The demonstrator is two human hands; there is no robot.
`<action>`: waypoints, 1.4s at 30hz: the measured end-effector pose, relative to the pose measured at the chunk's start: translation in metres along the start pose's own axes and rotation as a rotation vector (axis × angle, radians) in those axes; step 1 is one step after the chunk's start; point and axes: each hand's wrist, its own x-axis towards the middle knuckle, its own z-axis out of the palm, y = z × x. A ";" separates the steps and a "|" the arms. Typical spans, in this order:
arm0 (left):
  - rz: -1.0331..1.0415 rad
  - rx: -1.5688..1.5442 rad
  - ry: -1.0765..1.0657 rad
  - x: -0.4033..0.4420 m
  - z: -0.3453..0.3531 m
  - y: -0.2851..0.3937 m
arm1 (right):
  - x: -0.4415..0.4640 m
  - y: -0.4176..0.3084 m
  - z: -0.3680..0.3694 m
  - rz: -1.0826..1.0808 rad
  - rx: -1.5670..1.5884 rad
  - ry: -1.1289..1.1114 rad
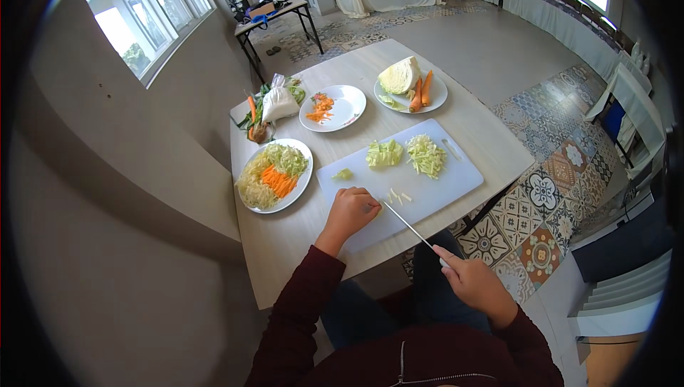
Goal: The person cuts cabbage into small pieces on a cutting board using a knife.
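My right hand [474, 280] is wrapped round the handle of a knife [408, 226], its blade pointing up and left across the near edge of the white cutting board [449, 191]. My left hand [353, 210] rests on the board by the knife tip, fingers curled in; whatever they hold is hidden. Several thin pale strips [399, 196] lie beside the blade. Farther up the board are a pile of shredded cabbage [426, 156], a stack of cut cabbage pieces [384, 153] and a small cabbage scrap [343, 173].
At left stands a plate of shredded vegetables [278, 181]. Behind it lie a bag of white stuff [279, 104] and a carrot [251, 108]. A plate with carrot pieces [322, 108] and another with half a cabbage [400, 75] and carrots [426, 89] stand at the back. A wall [164, 173] borders the left.
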 end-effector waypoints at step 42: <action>-0.014 0.026 0.017 -0.001 0.003 0.004 | 0.016 0.015 0.011 -0.034 0.055 0.045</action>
